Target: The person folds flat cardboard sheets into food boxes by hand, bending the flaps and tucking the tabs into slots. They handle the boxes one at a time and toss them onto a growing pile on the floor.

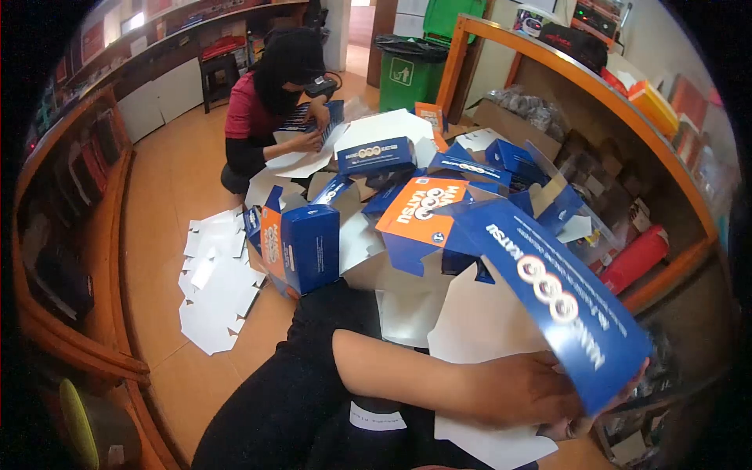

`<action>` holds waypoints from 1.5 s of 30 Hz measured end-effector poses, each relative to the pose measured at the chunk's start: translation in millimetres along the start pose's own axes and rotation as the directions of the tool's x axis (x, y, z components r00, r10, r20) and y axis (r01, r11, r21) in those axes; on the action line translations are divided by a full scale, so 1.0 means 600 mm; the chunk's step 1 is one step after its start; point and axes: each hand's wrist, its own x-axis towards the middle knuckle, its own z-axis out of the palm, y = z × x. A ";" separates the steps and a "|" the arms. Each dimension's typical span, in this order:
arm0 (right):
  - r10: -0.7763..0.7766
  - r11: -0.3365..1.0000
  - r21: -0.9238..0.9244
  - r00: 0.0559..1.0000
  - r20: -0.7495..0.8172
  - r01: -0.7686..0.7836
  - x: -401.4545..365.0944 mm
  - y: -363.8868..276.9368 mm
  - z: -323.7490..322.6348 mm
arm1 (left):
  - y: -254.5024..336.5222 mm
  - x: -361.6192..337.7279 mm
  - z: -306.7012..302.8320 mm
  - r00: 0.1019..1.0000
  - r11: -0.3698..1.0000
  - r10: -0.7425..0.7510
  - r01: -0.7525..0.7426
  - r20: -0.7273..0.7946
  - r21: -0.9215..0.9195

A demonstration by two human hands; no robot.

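A blue carton (548, 294) with white lettering and ring pictures slants across the right side, its front panel facing up. My left hand (536, 388) reaches in from the left and holds the carton's lower end, its fingertips hidden behind the panel. Below that end, my right hand (583, 423) shows only in part, its fingers bent against the carton and mostly covered by it. White inner flaps (486, 313) spread beneath my left forearm. An orange and blue box (423, 211) stands just beyond the held carton.
Another folded box (309, 247) stands left of centre. Flat white card sheets (215, 286) lie on the floor. Across the box pile, a co-worker (274, 110) handles a carton. A green bin (407, 74) is behind; an orange-framed shelf (580, 78) borders the right.
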 end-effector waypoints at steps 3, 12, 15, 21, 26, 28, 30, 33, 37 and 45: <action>-0.001 1.000 -0.003 1.000 -0.029 0.001 -0.006 -0.002 0.002 | -0.002 0.014 0.003 0.998 0.981 0.048 -0.055 0.045 0.185; 0.059 0.981 0.191 0.995 -0.082 -0.042 -0.077 0.038 0.000 | -0.044 -0.037 -0.020 0.947 0.709 -0.169 -0.077 -0.275 -0.701; 0.084 0.910 0.413 0.992 -0.094 -0.038 -0.101 0.015 0.015 | -0.030 -0.054 -0.083 0.707 0.366 -0.544 -0.285 -0.452 -0.886; 0.124 0.811 0.473 0.891 0.437 -0.345 -0.047 -0.036 0.020 | 0.015 -0.061 -0.178 0.475 0.473 -0.828 0.306 -0.298 -0.826; 0.376 0.824 0.360 0.898 0.229 -0.437 -0.027 -0.031 0.039 | 0.030 -0.079 -0.168 0.815 0.526 -0.339 0.578 0.469 -0.624; 0.036 0.798 0.464 0.798 0.601 -0.385 -0.010 -0.015 0.034 | 0.032 -0.077 -0.152 0.914 0.746 -0.231 0.386 0.332 -0.543; 0.026 0.764 0.458 0.731 0.682 -0.455 -0.012 -0.024 0.056 | 0.041 -0.081 -0.140 0.957 0.900 -0.177 0.251 0.229 -0.357; -0.037 0.824 0.395 0.657 0.753 -0.406 -0.019 -0.032 0.065 | 0.048 -0.092 -0.119 0.956 0.957 -0.263 0.276 0.127 -0.093; -0.026 0.845 0.431 0.779 0.626 -0.318 -0.006 -0.038 0.056 | 0.039 -0.130 -0.085 0.758 0.650 -0.625 0.639 0.188 -0.411; 0.292 0.838 0.381 0.912 0.289 -0.389 -0.026 -0.053 0.068 | 0.026 -0.192 -0.078 0.541 0.127 -0.714 0.724 0.444 -0.678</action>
